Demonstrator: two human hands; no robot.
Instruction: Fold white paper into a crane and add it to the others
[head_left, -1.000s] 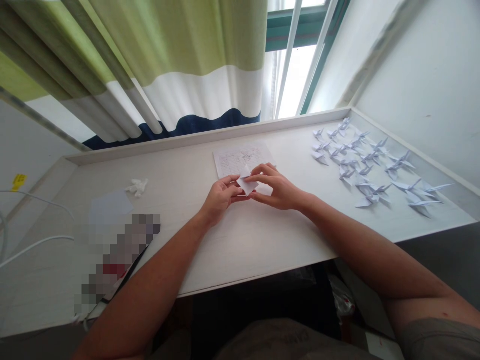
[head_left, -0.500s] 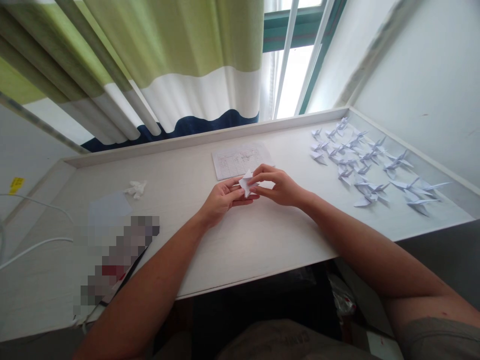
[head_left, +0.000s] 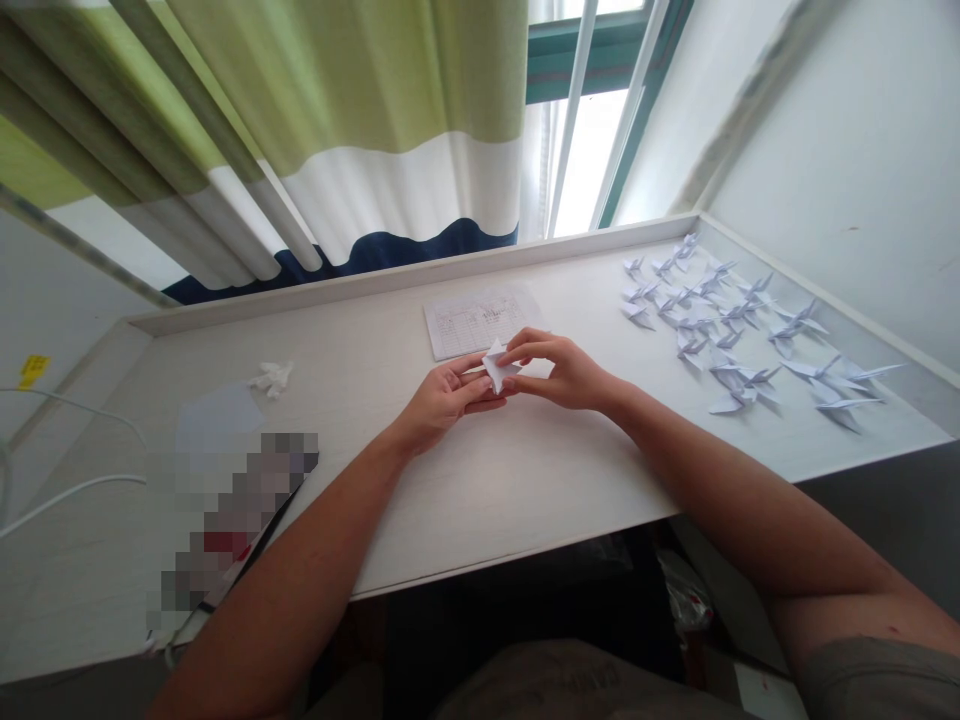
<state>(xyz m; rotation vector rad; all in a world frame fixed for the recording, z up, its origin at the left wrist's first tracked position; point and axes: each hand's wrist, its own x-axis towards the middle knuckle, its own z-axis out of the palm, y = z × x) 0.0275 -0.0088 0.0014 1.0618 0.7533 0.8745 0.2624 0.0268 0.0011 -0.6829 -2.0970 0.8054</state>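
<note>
Here, we hold small white folded-paper piece (head_left: pixel 493 371) just above white wooden desk (head_left: pixel 480 490): left bare hand (head_left: pixel 437 402) gripping, right bare hand (head_left: pixel 564 373) pinching opposite side, presumably steadying creases. White folded-paper birds (head_left: pixel 739 380) stand rightward, probably leaving us room.

My white desk (head_left: pixel 480 500) bears folded paper birds (head_left: pixel 741 312) on my right, a printed sheet (head_left: pixel 472 322), a crumpled wad (head_left: pixel 273 379), loose paper (head_left: pixel 214 418).
</note>
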